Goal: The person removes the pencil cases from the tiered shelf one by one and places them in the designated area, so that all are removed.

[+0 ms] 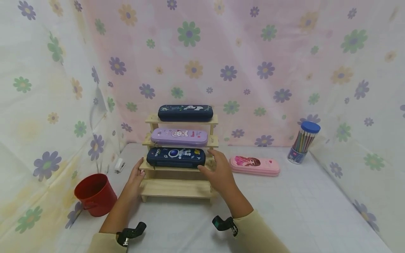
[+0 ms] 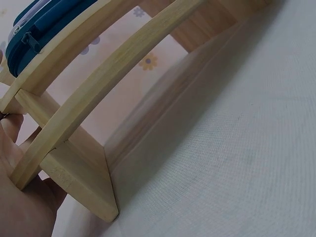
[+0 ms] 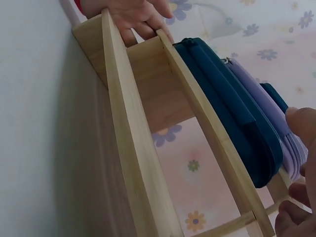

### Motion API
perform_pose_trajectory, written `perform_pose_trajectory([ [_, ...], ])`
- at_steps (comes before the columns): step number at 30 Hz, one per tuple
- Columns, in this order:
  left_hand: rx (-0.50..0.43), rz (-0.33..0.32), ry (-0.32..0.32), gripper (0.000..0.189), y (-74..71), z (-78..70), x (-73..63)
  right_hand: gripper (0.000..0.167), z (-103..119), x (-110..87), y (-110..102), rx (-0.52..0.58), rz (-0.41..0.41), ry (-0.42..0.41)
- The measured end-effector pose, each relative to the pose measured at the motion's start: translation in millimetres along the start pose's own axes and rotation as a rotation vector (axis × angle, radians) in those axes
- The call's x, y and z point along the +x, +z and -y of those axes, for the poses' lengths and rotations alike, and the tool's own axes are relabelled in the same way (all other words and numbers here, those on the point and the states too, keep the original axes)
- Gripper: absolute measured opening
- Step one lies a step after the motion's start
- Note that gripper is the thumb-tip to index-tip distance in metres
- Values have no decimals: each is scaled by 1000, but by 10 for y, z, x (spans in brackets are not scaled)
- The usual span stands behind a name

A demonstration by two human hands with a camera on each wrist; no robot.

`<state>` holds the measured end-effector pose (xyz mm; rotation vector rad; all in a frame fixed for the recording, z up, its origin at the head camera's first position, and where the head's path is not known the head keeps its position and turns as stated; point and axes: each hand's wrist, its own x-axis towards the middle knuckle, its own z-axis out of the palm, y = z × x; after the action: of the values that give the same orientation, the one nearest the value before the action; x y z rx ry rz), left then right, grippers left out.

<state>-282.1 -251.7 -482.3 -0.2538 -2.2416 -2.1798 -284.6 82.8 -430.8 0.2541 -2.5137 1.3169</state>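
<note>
A four-tier wooden display shelf [image 1: 177, 188] stands on the table. Its third tier down carries a navy pencil case [image 1: 175, 157] with an astronaut picture. Above that lie a purple pencil case [image 1: 179, 137] and, on top, a dark panda pencil case [image 1: 185, 113]. My left hand [image 1: 135, 181] rests against the shelf's left side; the right wrist view shows its palm and extended fingers [image 3: 129, 15] at the side panel. Beside the right end of the astronaut case is my right hand [image 1: 221, 174], thumb and fingers apart, gripping nothing. The lowest tier is bare.
A pink pencil case [image 1: 254, 166] lies on the table right of the shelf. Farther right stands a clear tub of colored pencils [image 1: 302, 144] with a blue lid. On the left are a red bucket [image 1: 96, 195] and a small white object [image 1: 120, 165]. Flowered cloth surrounds the table.
</note>
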Motion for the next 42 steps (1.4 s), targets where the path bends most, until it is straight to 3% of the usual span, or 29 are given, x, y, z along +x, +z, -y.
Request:
perform_pose_trajectory([
  [11, 9, 3, 7, 63, 22, 36, -15, 91, 90, 52, 110, -78, 97, -1],
  [15, 50, -1, -21, 63, 33, 42, -26, 99, 102, 71, 112, -100, 110, 32],
  [24, -39, 25, 94, 62, 19, 48, 38, 100, 173, 163, 230, -103, 97, 125],
  [37, 3, -13, 21, 62, -2, 10, -13, 93, 193, 139, 284, -98, 49, 182],
  [42, 55, -26, -37, 62, 2, -10, -29, 92, 183, 122, 257, -62, 40, 184],
])
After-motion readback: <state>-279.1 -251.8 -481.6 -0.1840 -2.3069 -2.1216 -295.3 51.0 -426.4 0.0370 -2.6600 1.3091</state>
